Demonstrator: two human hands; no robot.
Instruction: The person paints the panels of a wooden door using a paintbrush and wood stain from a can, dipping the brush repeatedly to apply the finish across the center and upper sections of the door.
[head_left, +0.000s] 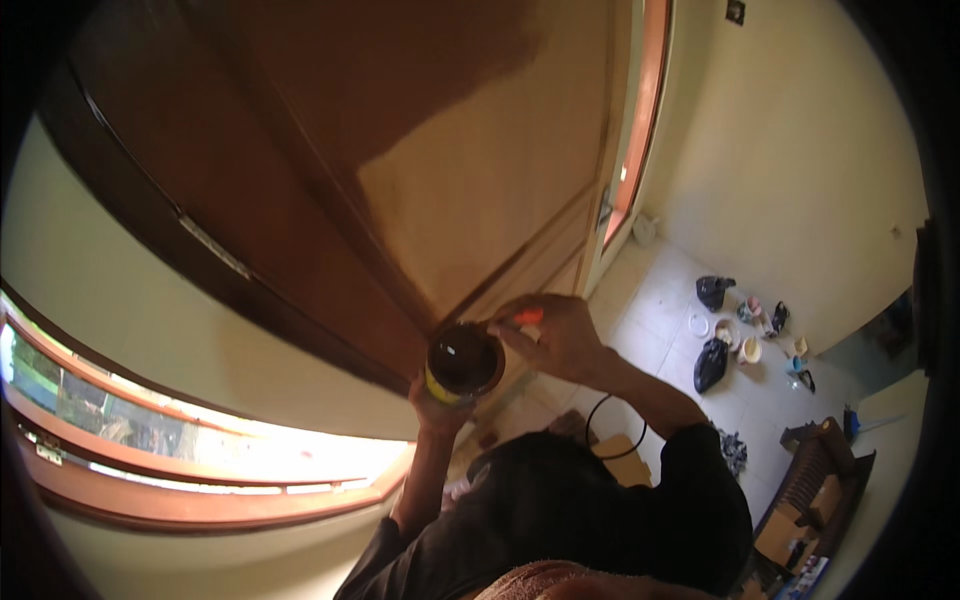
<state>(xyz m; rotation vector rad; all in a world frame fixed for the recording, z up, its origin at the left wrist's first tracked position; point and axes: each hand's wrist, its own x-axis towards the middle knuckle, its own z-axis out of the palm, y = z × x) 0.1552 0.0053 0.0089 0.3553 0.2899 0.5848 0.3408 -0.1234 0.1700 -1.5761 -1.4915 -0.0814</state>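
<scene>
My left hand (442, 409) holds up an open can (465, 364) with dark brown liquid inside and a yellow label outside. At the can's right rim is my right hand (551, 337), its fingers closed on a tool with an orange-red handle (529, 316); the tool's working end is hidden at the can, and its kind cannot be told for sure. Beyond the hands stands a wooden door (472, 187). Dark brown coating covers its left side and upper part, while the lower right of its panel is light tan with an uneven border between the two.
Black plastic bags (711, 365), small tubs (749, 350) and a white lid (699, 324) lie on the tiled floor at right. A wooden slatted piece of furniture (806, 480) stands at lower right. Cardboard (626, 461) lies by my body; a bright window (187, 442) is at left.
</scene>
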